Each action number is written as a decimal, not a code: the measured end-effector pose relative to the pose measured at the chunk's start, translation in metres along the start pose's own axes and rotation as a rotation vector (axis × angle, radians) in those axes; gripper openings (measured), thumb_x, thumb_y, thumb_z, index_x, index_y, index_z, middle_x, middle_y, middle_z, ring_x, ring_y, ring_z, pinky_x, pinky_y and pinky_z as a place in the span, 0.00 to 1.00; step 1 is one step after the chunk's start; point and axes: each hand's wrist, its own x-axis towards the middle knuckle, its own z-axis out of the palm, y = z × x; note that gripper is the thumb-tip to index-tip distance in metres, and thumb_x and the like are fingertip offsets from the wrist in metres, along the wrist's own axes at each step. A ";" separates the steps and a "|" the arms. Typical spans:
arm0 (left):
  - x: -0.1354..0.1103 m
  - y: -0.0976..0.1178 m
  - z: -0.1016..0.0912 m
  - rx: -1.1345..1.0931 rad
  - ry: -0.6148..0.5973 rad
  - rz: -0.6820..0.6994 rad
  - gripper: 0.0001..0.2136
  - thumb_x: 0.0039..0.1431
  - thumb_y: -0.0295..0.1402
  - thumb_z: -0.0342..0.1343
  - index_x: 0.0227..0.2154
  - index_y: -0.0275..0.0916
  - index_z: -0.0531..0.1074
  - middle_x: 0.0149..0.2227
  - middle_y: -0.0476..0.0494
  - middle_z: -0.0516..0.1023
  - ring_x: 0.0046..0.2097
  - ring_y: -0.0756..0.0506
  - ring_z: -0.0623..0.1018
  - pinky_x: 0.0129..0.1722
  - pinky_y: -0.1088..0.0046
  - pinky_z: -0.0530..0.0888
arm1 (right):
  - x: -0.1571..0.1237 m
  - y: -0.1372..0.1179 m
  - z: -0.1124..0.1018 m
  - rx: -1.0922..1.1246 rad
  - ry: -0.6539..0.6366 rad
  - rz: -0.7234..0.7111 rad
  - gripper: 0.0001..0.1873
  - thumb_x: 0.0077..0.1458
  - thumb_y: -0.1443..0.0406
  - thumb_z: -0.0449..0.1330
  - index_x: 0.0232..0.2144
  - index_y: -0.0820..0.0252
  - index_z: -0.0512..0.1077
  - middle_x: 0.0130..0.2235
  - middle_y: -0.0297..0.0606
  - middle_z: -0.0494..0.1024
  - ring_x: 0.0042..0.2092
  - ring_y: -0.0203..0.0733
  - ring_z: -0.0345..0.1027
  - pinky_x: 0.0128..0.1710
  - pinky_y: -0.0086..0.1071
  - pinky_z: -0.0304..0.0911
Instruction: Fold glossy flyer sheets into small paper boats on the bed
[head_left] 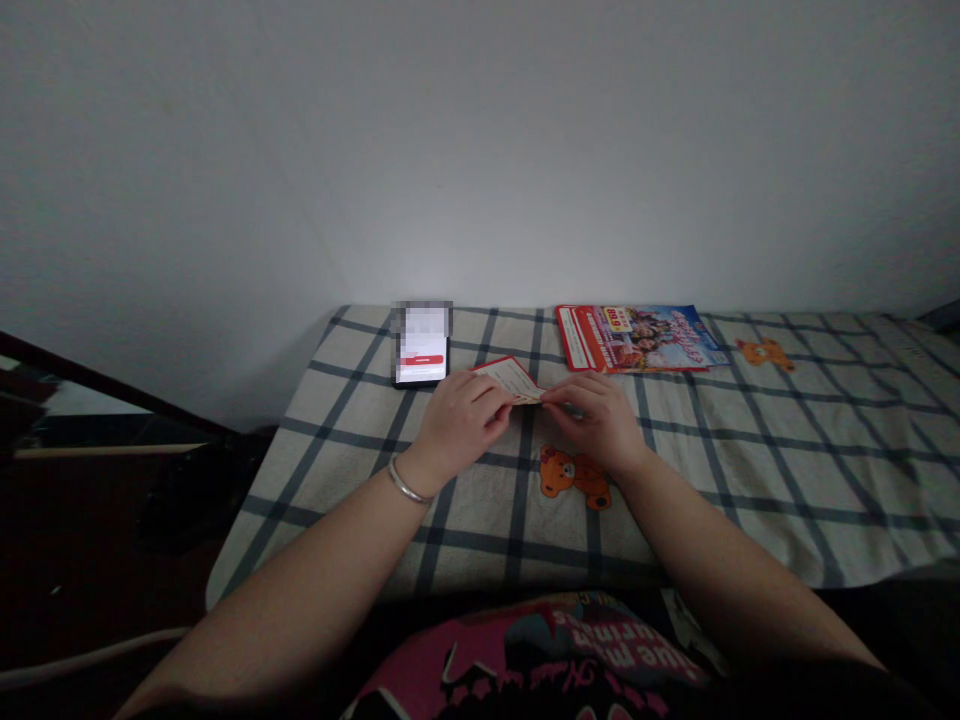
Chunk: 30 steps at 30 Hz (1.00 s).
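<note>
Between my hands is a partly folded paper leaflet [514,378], its white printed side facing up and red along the far edge. My left hand [466,415] grips the leaflet's near left part, fingers curled over it. At its right corner, my right hand [596,415] pinches the paper between thumb and fingers. Just beyond my left hand lies a phone [424,345] with a lit screen, partly blurred out. A stack of colourful printed flyers [637,338] rests past my right hand, near the wall.
A checked cloth with printed bears [574,477] covers the table [337,460]. The pale wall [480,150] stands right behind its far edge. Left of the table, a dark bag [199,490] sits low by a dark bar [112,390].
</note>
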 end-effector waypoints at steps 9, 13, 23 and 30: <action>0.002 0.015 -0.003 -0.023 -0.045 -0.023 0.06 0.58 0.27 0.55 0.26 0.39 0.70 0.30 0.47 0.75 0.37 0.44 0.74 0.45 0.61 0.72 | -0.001 -0.015 0.008 -0.026 -0.065 -0.096 0.06 0.62 0.64 0.58 0.36 0.55 0.76 0.38 0.37 0.82 0.39 0.42 0.72 0.41 0.38 0.65; 0.003 0.013 -0.003 -0.003 -0.074 -0.040 0.04 0.57 0.26 0.55 0.28 0.39 0.70 0.31 0.46 0.75 0.38 0.43 0.74 0.45 0.61 0.71 | -0.001 -0.014 0.005 -0.046 -0.100 -0.115 0.06 0.62 0.64 0.58 0.36 0.55 0.76 0.38 0.36 0.82 0.40 0.43 0.72 0.41 0.38 0.65; 0.003 -0.001 -0.008 0.071 -0.153 -0.092 0.02 0.57 0.26 0.56 0.30 0.39 0.70 0.33 0.46 0.75 0.37 0.42 0.74 0.43 0.61 0.69 | -0.003 -0.005 0.001 -0.018 -0.009 -0.020 0.04 0.60 0.66 0.58 0.33 0.56 0.74 0.37 0.38 0.80 0.38 0.42 0.73 0.39 0.36 0.66; -0.001 -0.016 -0.006 0.111 -0.151 -0.125 0.04 0.57 0.24 0.55 0.29 0.40 0.70 0.30 0.47 0.73 0.36 0.43 0.73 0.41 0.62 0.68 | -0.004 0.004 -0.007 0.090 0.096 0.095 0.05 0.59 0.68 0.57 0.33 0.55 0.72 0.35 0.37 0.79 0.38 0.42 0.73 0.39 0.36 0.68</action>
